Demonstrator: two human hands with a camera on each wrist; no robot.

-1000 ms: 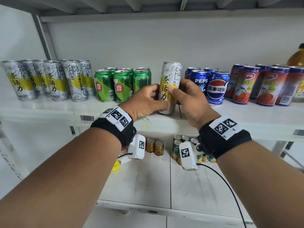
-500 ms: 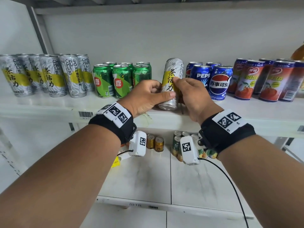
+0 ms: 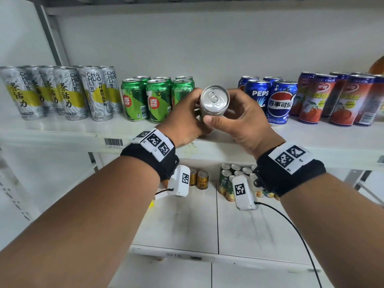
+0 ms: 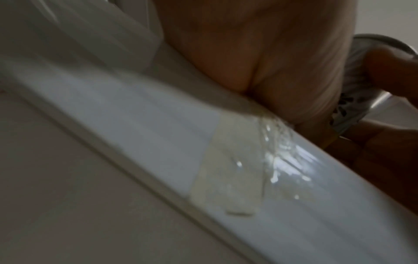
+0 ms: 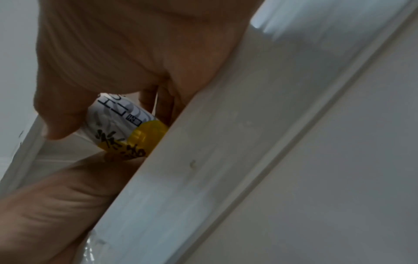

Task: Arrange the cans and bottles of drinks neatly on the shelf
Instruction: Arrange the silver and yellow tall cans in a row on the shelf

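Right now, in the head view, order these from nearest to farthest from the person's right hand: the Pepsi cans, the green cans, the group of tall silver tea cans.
1. Pepsi cans, just right of the right hand.
2. Green cans, left, past the left hand.
3. Tall silver tea cans, far left.

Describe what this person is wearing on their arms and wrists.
Bare forearms, no sleeves. Each wrist carries a black wristband topped with white tags printed with square black codes. A white camera box with its own code hangs under each wrist, trailing a black cable.
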